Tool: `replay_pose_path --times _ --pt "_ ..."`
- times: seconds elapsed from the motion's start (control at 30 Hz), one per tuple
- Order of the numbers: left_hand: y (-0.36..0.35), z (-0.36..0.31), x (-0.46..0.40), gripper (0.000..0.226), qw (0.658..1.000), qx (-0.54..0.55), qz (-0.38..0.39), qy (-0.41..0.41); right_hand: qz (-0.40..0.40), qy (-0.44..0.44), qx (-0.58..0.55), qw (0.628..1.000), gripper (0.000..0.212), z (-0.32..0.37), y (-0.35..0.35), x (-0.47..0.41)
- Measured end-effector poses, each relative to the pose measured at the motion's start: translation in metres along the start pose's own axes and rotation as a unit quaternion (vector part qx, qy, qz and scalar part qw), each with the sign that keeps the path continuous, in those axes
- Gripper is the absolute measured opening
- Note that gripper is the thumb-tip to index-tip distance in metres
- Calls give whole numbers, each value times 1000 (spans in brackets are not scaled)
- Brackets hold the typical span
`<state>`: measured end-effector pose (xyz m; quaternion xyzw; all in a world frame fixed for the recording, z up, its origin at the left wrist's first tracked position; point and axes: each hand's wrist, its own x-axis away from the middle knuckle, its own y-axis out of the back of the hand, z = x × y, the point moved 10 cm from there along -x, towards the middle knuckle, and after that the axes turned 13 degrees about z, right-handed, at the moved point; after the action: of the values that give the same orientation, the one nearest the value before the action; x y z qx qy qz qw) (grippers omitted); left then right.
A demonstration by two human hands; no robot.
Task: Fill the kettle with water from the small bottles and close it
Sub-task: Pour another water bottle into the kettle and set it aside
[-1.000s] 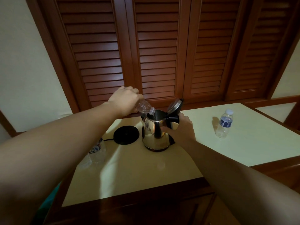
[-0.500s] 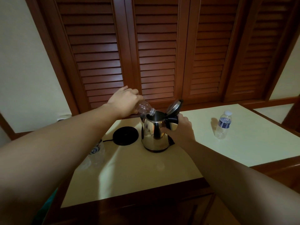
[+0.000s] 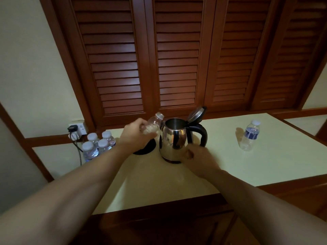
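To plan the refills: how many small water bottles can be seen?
6. Four capped bottles clustered at the left by the wall socket; one uncapped bottle in the left hand; one capped bottle standing right. Others may be hidden.

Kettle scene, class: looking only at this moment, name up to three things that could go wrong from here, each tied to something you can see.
1. The kettle has its lid open, and neither hand grips it; a knock could spill it.
2. The left hand holds an uncapped bottle close to the kettle's rim; it might bump it.
3. The wall socket sits by the capped bottles; spilled water there could be dangerous.
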<state>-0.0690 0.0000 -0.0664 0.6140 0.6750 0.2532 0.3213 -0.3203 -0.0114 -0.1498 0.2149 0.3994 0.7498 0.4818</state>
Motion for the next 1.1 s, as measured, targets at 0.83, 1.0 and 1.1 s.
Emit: replay_pose_path --times 0.83,1.0,1.1 --pt "-64 39 76 63 995 -45 58 -69 17 92 -155 983 31 62 2 15" --pt "-68 30 78 62 993 -48 67 -83 36 99 -140 985 34 57 1 23" --pt "-71 27 77 61 993 -41 66 -91 52 107 -134 984 33 54 3 25"
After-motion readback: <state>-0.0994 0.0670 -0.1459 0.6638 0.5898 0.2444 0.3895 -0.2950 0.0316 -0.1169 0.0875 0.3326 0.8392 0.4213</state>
